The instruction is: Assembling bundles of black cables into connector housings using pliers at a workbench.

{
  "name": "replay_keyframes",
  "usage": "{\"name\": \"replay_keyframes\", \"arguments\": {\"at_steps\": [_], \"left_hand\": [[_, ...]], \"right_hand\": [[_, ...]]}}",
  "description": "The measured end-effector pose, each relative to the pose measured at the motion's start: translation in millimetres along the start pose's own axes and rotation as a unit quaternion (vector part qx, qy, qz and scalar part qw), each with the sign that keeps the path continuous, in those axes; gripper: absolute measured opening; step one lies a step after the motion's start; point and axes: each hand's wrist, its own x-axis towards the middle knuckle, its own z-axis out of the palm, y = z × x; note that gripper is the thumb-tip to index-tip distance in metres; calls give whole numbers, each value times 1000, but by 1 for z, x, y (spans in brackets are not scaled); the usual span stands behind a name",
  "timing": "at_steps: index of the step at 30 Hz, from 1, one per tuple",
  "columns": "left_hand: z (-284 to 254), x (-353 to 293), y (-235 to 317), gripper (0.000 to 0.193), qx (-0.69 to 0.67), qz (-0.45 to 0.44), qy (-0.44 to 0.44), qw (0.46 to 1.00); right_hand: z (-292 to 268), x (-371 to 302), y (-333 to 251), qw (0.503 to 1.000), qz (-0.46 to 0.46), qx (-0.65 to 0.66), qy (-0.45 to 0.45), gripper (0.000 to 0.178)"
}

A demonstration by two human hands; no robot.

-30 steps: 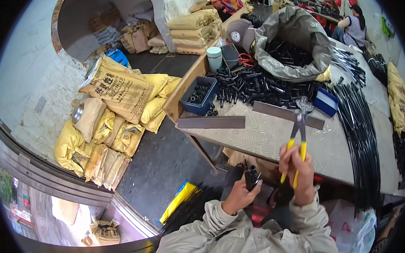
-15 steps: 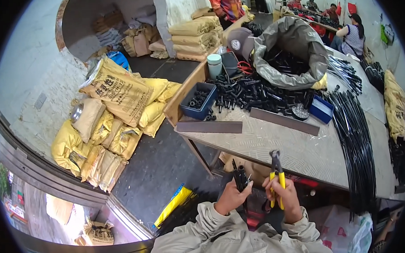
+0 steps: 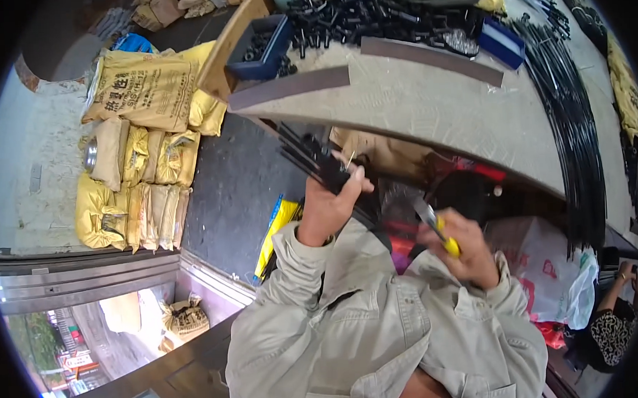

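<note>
My left hand point(image 3: 331, 207) is closed around a bundle of thin black rods point(image 3: 304, 155) with a thicker black piece among them, beside the table's near edge. The rods tilt up and to the left, and their lower part is hidden by my fingers. Near my thumb a short thin pale bit point(image 3: 351, 159) sticks out. To the right, close to my body, my right hand point(image 3: 469, 248) grips yellow-handled end-cutting pliers point(image 3: 425, 211). Their metal head points up and left, apart from the rods. Motion blurs the right hand, so whether the jaws are apart cannot be told.
On the table point(image 3: 429, 109) lie loose black parts point(image 3: 389, 14), a blue bin point(image 3: 257, 49), a blue box point(image 3: 502, 41) and long black rods point(image 3: 572, 117). Flat strips point(image 3: 289, 88) edge it. Yellow sacks point(image 3: 143, 89) are stacked left. Plastic bags point(image 3: 550, 263) sit right, near another person point(image 3: 616, 321).
The view has tipped downward, so the table appears higher. My right hand with the pliers has drawn toward my body, and the pliers have turned from upright to leaning left.
</note>
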Motion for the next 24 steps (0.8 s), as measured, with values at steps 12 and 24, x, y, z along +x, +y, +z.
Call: {"name": "replay_keyframes", "arguments": {"at_steps": [12, 24], "left_hand": [[4, -36, -13, 14, -7, 1, 14, 1000], [-6, -34, -11, 13, 3, 10, 18, 1000]], "right_hand": [[25, 19, 11, 935, 10, 318, 160, 21], [36, 101, 61, 782, 174, 588, 116, 17]]}}
